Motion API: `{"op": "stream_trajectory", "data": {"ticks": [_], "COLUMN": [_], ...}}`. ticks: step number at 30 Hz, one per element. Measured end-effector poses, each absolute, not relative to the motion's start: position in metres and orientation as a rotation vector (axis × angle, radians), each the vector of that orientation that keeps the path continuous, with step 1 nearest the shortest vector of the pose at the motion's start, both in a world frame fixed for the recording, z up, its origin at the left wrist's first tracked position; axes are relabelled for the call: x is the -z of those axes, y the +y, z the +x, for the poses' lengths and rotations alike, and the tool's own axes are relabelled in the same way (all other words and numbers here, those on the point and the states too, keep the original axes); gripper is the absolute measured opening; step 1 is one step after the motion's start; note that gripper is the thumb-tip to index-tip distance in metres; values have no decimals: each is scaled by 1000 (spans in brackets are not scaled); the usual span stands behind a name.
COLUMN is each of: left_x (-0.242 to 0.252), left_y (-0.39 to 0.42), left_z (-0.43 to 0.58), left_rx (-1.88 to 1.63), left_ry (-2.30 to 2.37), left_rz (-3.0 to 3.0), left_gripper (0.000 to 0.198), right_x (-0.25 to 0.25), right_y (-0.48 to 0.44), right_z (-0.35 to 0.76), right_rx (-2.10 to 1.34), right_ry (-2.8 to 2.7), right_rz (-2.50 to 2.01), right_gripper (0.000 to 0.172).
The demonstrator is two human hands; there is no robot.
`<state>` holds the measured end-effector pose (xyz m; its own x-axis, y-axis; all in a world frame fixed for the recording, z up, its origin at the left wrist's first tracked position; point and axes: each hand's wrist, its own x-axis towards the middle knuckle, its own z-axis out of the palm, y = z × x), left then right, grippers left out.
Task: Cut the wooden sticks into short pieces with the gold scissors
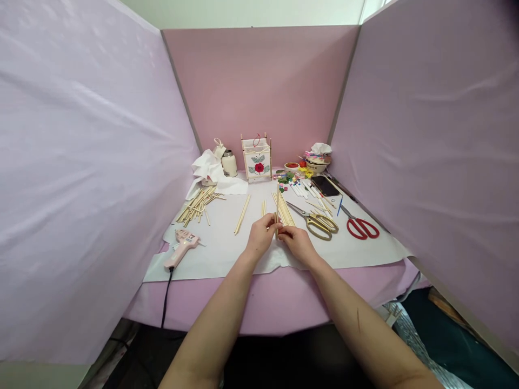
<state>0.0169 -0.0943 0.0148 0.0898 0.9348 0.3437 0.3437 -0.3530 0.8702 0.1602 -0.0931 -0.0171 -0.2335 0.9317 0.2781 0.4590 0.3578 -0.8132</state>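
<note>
Thin wooden sticks [278, 199] stand upright between my two hands, close to the front of the white paper. My left hand [262, 233] pinches them with thumb and fingertips. Lower down, the fingertips of my right hand [297, 242] close on the same sticks; how many there are I cannot tell. Just beyond my hands lies a row of loose sticks [286, 210], partly hidden by the held ones. To the left a pair of sticks [242, 214] lies apart, and gold-handled scissors [320, 223] rest right of my right hand.
A pink glue gun [183, 248] with a black cord lies front left, below a stick pile [197, 205]. A small lantern-like box [258, 158] with a red flower stands at the back. Red-handled scissors [362, 227], a phone [325, 186] and markers [298, 189] lie right.
</note>
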Motion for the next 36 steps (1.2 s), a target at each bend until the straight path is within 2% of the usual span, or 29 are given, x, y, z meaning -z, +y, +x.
{"op": "stream_trajectory", "data": {"ticks": [3, 10, 15, 21, 27, 33, 36], "left_x": [-13, -13, -9, -6, -7, -8, -10], "left_y": [-92, -93, -95, -99, -103, -108, -111], "left_z": [16, 18, 23, 28, 34, 41, 43], "left_rx": [-1225, -1254, -1232, -1292, -1316, -1366, -1385], "left_ry": [1277, 1325, 1357, 1412, 1484, 1490, 1499], "left_rz": [1768, 1825, 1900, 1930, 1862, 1792, 1783], "left_gripper": [18, 9, 9, 15, 15, 29, 19], "right_x": [17, 15, 15, 10, 11, 13, 12], "right_y": [-93, -95, -97, -101, -100, -101, -102], "right_z": [160, 159, 157, 154, 152, 151, 150], "right_rx": [-762, -700, -623, -502, -451, -424, -411], "right_ry": [-1856, -1893, -1937, -2002, -2020, -2013, -2009], "right_rz": [-1229, -1290, -1358, -1389, -1428, -1455, -1455], "right_gripper": [19, 19, 17, 25, 26, 26, 29]}}
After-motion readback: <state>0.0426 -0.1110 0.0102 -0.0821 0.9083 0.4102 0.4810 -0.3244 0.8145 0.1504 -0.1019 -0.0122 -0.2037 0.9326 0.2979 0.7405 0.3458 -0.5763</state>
